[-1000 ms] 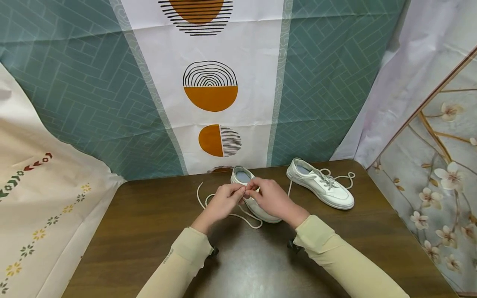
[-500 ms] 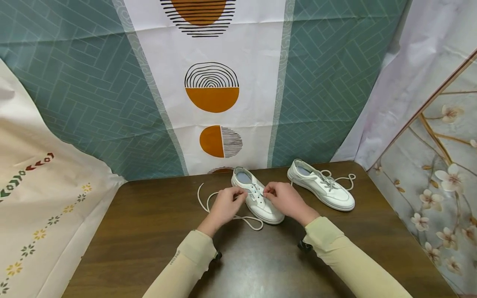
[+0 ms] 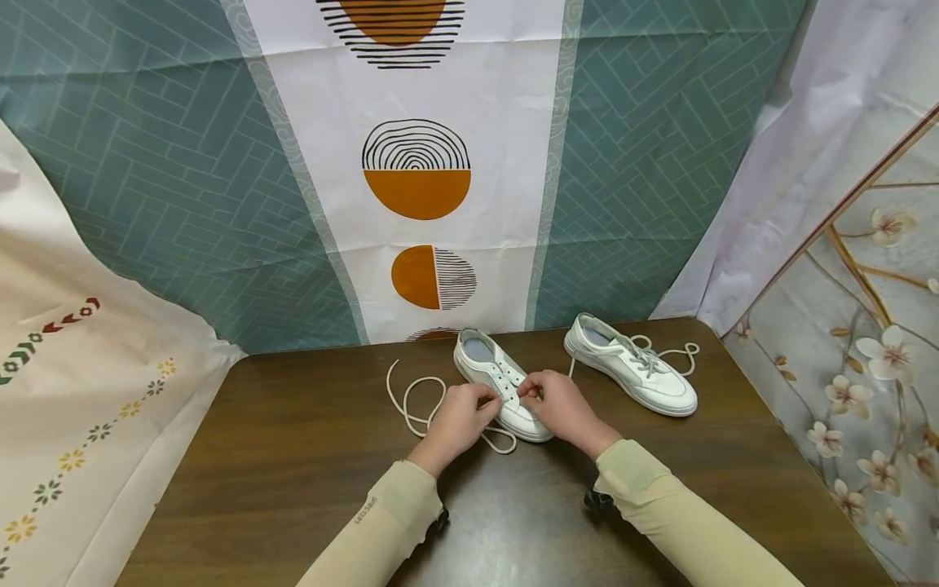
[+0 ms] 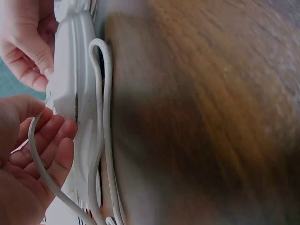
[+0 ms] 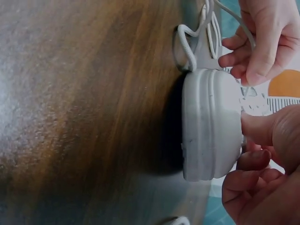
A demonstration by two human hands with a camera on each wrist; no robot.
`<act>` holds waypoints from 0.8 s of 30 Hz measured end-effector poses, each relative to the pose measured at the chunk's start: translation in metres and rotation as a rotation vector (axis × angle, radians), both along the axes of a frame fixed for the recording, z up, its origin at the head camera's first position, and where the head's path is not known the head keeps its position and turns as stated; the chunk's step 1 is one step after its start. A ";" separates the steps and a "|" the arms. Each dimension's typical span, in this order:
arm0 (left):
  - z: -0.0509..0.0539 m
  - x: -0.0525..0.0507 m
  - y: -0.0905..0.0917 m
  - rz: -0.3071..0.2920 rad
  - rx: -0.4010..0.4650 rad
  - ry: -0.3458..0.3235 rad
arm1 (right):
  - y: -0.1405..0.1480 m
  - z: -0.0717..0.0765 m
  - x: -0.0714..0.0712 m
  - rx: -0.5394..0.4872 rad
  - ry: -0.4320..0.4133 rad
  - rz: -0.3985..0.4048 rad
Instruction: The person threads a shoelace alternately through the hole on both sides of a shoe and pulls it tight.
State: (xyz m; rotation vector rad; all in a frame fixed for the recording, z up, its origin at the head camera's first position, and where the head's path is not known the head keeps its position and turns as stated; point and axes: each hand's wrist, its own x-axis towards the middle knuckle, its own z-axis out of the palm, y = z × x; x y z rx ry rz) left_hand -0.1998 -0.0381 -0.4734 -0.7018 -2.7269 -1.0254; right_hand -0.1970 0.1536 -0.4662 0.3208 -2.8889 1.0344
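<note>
A white lace-up shoe (image 3: 524,424) sits on the table, toe toward me, its eyelets mostly unlaced. My left hand (image 3: 456,420) is at the left of its lower eyelets. In the left wrist view, the thumb and fingers pinch a white shoelace (image 4: 39,165), which curves down from them. The rest of the lace lies in loops left of the shoe. My right hand (image 3: 565,408) is on the opposite side of the eyelets. In the right wrist view, its thumb and curled fingers grip the shoe's upper near the toe; the fingertips are partly hidden.
A second white shoe (image 3: 660,393), laced, stands at the back right with loose lace ends beside it. The brown wooden table (image 3: 293,456) ends at a patterned cloth (image 3: 411,90) behind. Floral fabric (image 3: 844,391) hangs at the right.
My hands were together above the shoe, then parted. The left hand has come down and right toward the lower eyelets; the right hand has shifted lower and right, exposing the shoe's eyelets.
</note>
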 end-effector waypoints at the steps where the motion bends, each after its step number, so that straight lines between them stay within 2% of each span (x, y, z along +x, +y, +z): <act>1: 0.000 0.000 0.001 0.004 -0.007 0.011 | 0.000 -0.001 0.000 -0.002 0.001 0.002; 8: -0.004 0.003 0.006 0.068 -0.076 0.079 | 0.000 -0.002 0.001 0.009 0.055 0.042; 14: -0.007 0.010 0.011 0.095 -0.186 0.263 | 0.002 -0.005 0.001 0.018 0.075 0.103; 18: -0.008 0.011 0.012 0.105 -0.212 0.338 | 0.002 -0.007 -0.002 0.048 0.094 0.139; 21: -0.005 0.008 0.012 0.069 -0.164 0.412 | 0.001 -0.007 -0.003 0.074 0.098 0.146; 24: 0.000 0.004 0.016 -0.040 -0.108 0.459 | 0.001 -0.008 -0.005 0.076 0.120 0.144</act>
